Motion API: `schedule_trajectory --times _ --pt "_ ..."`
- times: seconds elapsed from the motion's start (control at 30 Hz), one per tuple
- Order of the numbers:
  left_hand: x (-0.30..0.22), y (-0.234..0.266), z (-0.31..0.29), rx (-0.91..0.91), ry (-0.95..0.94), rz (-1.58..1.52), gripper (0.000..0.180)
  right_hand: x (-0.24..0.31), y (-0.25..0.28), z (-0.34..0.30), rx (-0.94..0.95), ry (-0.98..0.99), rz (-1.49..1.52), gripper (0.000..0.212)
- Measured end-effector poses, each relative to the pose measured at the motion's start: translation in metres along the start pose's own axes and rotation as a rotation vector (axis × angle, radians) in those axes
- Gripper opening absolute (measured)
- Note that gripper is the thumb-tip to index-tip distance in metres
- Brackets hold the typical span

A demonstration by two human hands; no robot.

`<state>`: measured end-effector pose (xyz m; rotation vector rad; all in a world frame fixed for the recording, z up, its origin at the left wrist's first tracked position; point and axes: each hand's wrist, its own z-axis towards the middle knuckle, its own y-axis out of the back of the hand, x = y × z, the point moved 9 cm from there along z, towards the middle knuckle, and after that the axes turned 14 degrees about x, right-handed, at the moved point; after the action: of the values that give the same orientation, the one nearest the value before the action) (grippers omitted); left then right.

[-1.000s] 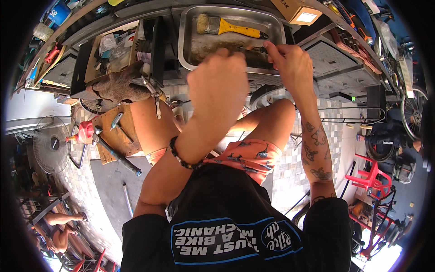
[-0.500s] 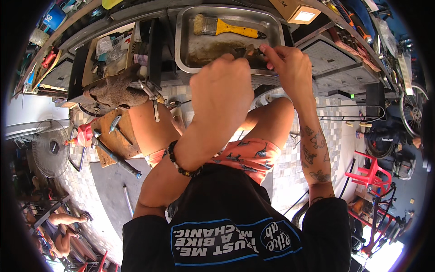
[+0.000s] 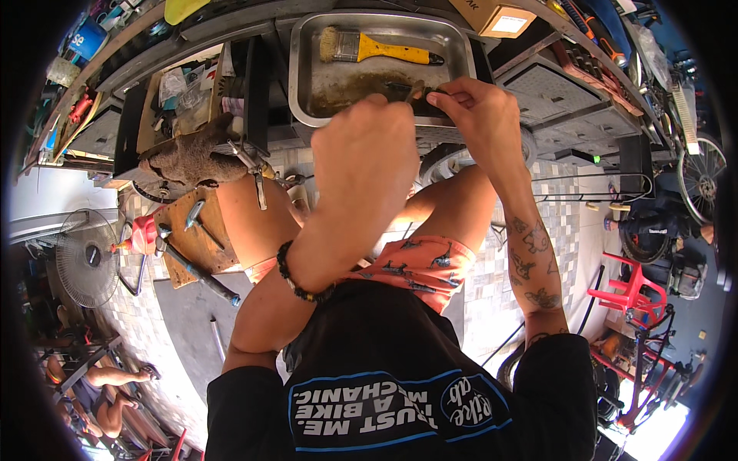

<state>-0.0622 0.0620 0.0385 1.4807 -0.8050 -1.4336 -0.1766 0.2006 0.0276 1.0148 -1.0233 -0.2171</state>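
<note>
A metal tray [image 3: 295, 84] holds a wide paintbrush [image 3: 393, 52] with a yellow handle, plus a brown, dirty puddle. Over the tray's near edge, my left hand [image 3: 365, 150] is closed in a fist; its fingertips are turned away, so what it grips is hidden. My right hand [image 3: 484, 111] pinches beside it, thumb against forefinger, at the tray's near right side. A small dark part shows between the two hands, too small to name. A slim dark piece [image 3: 397, 85] shows over the puddle.
To the left, a brown rag [image 3: 188, 157] hangs by an open drawer [image 3: 157, 100] of small items. A hammer [image 3: 196, 213] lies on a wooden board [image 3: 181, 257] below. A cardboard box [image 3: 492, 17] stands behind the tray. A fan [image 3: 88, 250] is at far left, a red chair [image 3: 630, 288] at right.
Both hands stay close together over the tray's near edge. In the picture, the tray and hands have shifted slightly left. My right hand's fingers have closed in a little.
</note>
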Motion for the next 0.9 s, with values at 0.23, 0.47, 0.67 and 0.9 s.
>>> schedule_trajectory --times 0.23,0.47,0.67,0.9 --pt "0.003 0.005 -0.003 -0.066 0.028 0.015 0.014 0.003 0.000 -0.001 0.002 0.019 -0.004 0.024" --pt "0.004 0.003 -0.002 -0.133 0.022 -0.002 0.015 -0.002 -0.003 0.004 0.022 -0.027 -0.121 0.039" --pt "0.003 0.005 0.003 -0.128 0.040 -0.005 0.015 -0.004 -0.004 0.008 0.039 -0.033 -0.210 0.046" --pt "-0.001 0.001 0.000 -0.099 0.022 -0.046 0.014 -0.003 0.000 0.008 -0.015 -0.021 -0.196 0.049"
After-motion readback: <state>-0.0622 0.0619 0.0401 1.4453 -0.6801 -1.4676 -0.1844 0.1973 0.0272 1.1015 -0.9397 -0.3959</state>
